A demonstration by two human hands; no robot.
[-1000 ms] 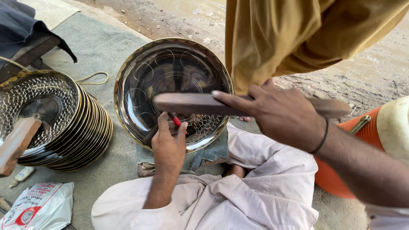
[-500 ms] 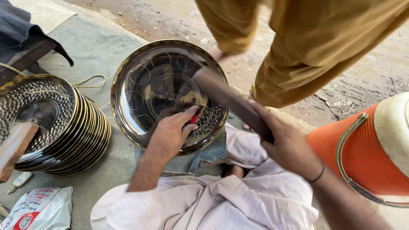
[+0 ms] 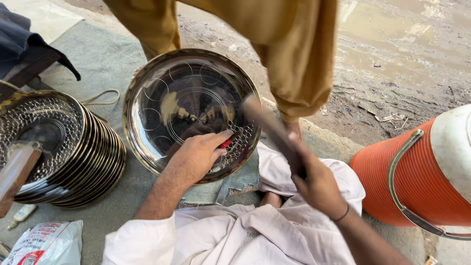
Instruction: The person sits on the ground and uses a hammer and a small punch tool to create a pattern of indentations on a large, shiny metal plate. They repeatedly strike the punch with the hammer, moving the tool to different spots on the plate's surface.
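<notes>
A large shiny round metal tray (image 3: 162,98) with engraved circles lies on a grey mat in front of my knees. My left hand (image 3: 196,157) rests on its near rim, holding a small red-handled punch tool (image 3: 225,144) against the patterned part. My right hand (image 3: 319,184) grips a long wooden mallet (image 3: 270,127), blurred in motion, its head down at the tray by the punch. My lap is in pale cloth.
A stack of similar patterned trays (image 3: 64,147) stands at the left with a wooden block (image 3: 17,172) on it. Another person in mustard clothes (image 3: 289,54) stands just behind the tray. An orange ribbed cooler (image 3: 407,181) sits at the right. A plastic bag (image 3: 44,243) lies near left.
My right hand has swung the mallet from raised across the tray down toward the punch. The view has shifted left and the standing person has moved across behind the tray.
</notes>
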